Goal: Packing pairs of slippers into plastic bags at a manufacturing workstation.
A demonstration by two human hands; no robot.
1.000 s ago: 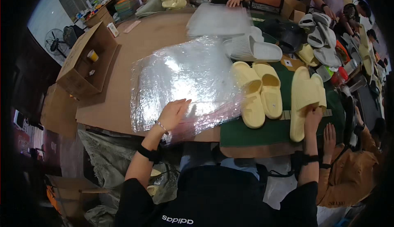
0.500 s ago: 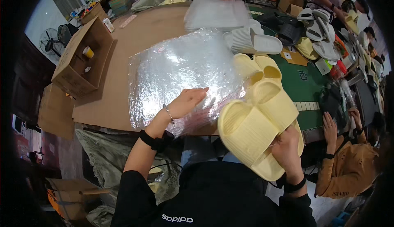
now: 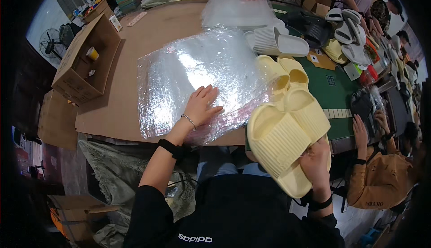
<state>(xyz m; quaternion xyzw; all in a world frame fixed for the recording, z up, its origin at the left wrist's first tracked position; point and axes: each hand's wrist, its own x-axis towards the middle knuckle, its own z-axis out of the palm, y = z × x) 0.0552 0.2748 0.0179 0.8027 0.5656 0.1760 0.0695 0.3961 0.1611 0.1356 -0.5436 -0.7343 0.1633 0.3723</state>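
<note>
Right grip (image 3: 315, 162) holds yellow slippers (image 3: 283, 145) over the tabletop's (image 3: 134, 41) near edge: likely light, soft, best taken by the straps (image 3: 307, 120). Left grip (image 3: 200, 107) lies spread on slick-looking clear plastic (image 3: 202, 71).

Your black top (image 3: 251, 212) carries white lettering (image 3: 195, 238), upside down in view. On your right, a person's brown jacket (image 3: 381, 176) has a line of dark lettering (image 3: 374, 204) low down. Green table cover (image 3: 343, 96) shows one dark, squarish character (image 3: 330, 80). Open cardboard box (image 3: 74, 55), your left: faint side print (image 3: 68, 88), too small to tell.
</note>
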